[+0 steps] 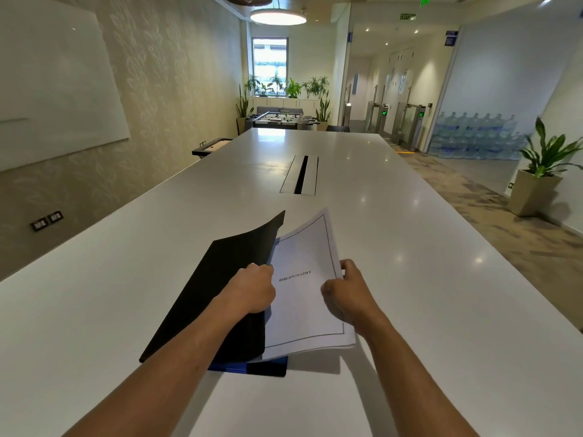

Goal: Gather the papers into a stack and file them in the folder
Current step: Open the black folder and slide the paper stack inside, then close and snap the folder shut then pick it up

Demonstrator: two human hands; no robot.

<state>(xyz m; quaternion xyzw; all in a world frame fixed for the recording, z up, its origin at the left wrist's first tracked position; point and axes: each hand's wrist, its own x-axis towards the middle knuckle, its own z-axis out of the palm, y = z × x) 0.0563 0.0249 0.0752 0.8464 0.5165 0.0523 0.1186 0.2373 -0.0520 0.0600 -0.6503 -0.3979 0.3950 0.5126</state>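
Now filing step: left hand (254, 290) grips lifted black folder (217, 294) cover; right hand (348, 291) pinches stacked papers (307, 298) at right edge. Next, likely slide stack leftward under cover, square it.

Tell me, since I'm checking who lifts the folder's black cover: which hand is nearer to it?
Left. The left hand grips the edge of the black cover, holding it raised. The right hand is apart from it, holding the right edge of the papers.
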